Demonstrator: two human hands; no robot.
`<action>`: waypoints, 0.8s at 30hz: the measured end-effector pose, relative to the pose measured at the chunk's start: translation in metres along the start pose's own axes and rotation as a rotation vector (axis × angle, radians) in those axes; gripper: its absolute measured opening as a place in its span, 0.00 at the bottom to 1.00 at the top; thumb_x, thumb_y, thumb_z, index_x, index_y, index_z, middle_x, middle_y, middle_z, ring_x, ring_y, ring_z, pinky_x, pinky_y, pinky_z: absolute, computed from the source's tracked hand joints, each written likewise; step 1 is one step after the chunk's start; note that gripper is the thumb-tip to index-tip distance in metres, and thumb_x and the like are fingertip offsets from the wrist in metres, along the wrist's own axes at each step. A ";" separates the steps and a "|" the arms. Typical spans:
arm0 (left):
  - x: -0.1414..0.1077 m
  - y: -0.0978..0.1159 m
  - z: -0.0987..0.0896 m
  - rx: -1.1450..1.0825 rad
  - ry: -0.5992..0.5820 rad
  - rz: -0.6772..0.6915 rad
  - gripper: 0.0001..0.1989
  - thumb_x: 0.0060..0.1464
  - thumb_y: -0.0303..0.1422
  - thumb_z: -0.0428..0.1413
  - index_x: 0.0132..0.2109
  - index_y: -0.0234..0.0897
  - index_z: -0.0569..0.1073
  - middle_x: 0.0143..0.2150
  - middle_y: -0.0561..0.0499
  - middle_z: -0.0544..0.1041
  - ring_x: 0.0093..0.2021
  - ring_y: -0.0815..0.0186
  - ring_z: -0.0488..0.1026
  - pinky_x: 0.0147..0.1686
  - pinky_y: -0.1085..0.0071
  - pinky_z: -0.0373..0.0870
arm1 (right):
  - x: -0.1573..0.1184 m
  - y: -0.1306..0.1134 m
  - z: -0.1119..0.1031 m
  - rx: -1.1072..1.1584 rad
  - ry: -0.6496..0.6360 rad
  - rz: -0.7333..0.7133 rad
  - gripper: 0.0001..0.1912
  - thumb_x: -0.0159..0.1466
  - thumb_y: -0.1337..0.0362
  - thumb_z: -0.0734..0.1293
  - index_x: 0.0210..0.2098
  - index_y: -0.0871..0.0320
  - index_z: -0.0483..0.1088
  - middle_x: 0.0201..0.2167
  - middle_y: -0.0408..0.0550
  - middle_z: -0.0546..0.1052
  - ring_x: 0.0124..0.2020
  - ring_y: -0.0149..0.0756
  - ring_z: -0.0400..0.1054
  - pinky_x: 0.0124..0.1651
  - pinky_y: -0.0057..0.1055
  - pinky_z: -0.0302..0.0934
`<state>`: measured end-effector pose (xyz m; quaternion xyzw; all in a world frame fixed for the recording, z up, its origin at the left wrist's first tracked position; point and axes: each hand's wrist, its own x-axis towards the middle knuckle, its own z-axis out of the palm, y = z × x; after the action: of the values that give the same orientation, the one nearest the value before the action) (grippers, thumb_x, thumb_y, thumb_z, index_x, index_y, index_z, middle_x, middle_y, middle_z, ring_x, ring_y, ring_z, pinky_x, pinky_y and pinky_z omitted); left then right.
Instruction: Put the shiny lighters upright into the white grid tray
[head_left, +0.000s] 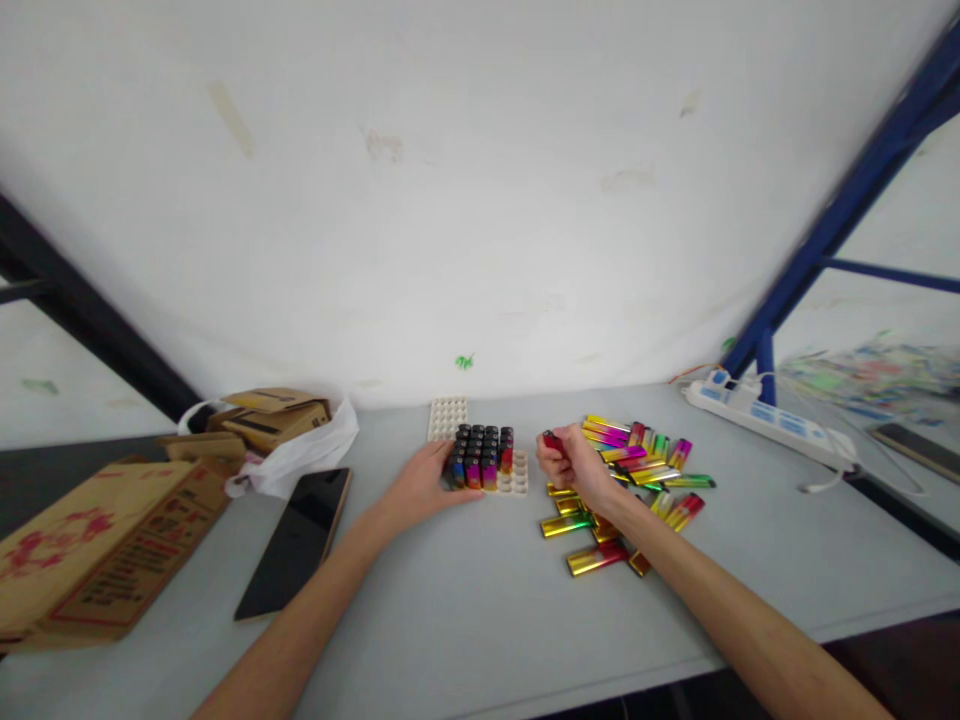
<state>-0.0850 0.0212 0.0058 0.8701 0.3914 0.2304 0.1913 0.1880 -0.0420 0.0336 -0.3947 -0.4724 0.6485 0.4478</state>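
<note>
Several lighters (482,458) with black tops stand upright in rows in a white tray with round holes (514,486). Some holes on the tray's right side hold no lighter. My left hand (421,482) grips the tray's left end, its thumb along the front edge and its fingers around the back. Just right of the tray, my right hand (583,468) is closed around a single red lighter (553,441), whose end pokes out past the fingers. A loose pile of shiny gold, red, purple and green lighters (645,472) lies beside and beneath my right hand.
A second white holed tray (448,412) lies behind, near the wall. A dark tablet-like slab (296,540), a cardboard box (112,550) and a white plastic bag (307,455) are at left. A power strip (772,420) runs along the right, near a blue frame (765,365).
</note>
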 end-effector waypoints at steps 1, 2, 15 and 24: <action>0.000 0.000 0.000 -0.002 0.000 0.000 0.35 0.47 0.55 0.67 0.57 0.38 0.75 0.59 0.40 0.78 0.59 0.46 0.74 0.63 0.52 0.68 | 0.000 0.000 0.001 -0.002 0.003 0.006 0.19 0.58 0.48 0.59 0.23 0.52 0.48 0.21 0.34 0.44 0.21 0.28 0.32 0.22 0.29 0.29; 0.000 -0.001 0.000 -0.005 0.003 0.002 0.36 0.48 0.55 0.67 0.57 0.37 0.75 0.58 0.40 0.78 0.59 0.46 0.74 0.63 0.52 0.68 | 0.000 0.000 0.002 -0.002 0.005 0.011 0.18 0.58 0.48 0.59 0.23 0.52 0.48 0.21 0.34 0.44 0.21 0.28 0.33 0.22 0.29 0.30; 0.000 -0.001 0.000 -0.010 -0.002 0.014 0.36 0.49 0.54 0.67 0.59 0.36 0.74 0.61 0.39 0.76 0.61 0.46 0.73 0.64 0.52 0.67 | -0.001 0.002 0.005 0.008 -0.043 -0.040 0.20 0.60 0.46 0.58 0.23 0.52 0.49 0.22 0.34 0.44 0.21 0.28 0.33 0.23 0.29 0.30; 0.000 -0.003 0.003 -0.004 -0.003 0.006 0.38 0.49 0.54 0.67 0.60 0.36 0.74 0.60 0.40 0.78 0.60 0.47 0.73 0.64 0.53 0.67 | -0.001 0.004 0.010 -0.027 -0.015 0.010 0.19 0.58 0.48 0.60 0.23 0.52 0.49 0.22 0.34 0.45 0.21 0.27 0.34 0.23 0.28 0.31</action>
<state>-0.0857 0.0228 0.0017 0.8712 0.3881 0.2305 0.1929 0.1779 -0.0461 0.0327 -0.3981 -0.4825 0.6472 0.4357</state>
